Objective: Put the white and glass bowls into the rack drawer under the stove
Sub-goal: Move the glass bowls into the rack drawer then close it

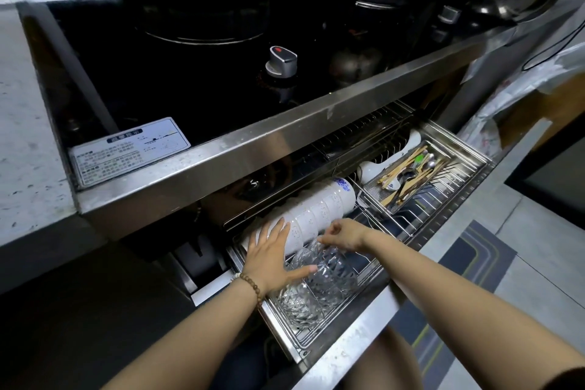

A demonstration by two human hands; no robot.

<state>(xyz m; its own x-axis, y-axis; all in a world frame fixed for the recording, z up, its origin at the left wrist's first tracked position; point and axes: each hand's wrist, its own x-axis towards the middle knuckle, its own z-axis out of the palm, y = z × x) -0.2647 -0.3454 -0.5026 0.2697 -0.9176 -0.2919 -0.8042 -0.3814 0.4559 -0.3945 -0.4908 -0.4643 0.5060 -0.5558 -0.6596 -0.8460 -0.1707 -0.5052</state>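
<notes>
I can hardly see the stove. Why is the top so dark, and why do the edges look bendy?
Head view: the stove top sits in deep shadow, only its knob catching light; the white bowls and glass bowls in the drawer are lit brighter; the wide-angle lens bends the steel counter edge.

Rack drawer (348, 337) pulled out beneath the stove (158, 89): left hand (272, 258) spread flat across white bowls (319, 209) and glass bowls (326, 279), right hand (343, 234) pinching a glass rim.
</notes>
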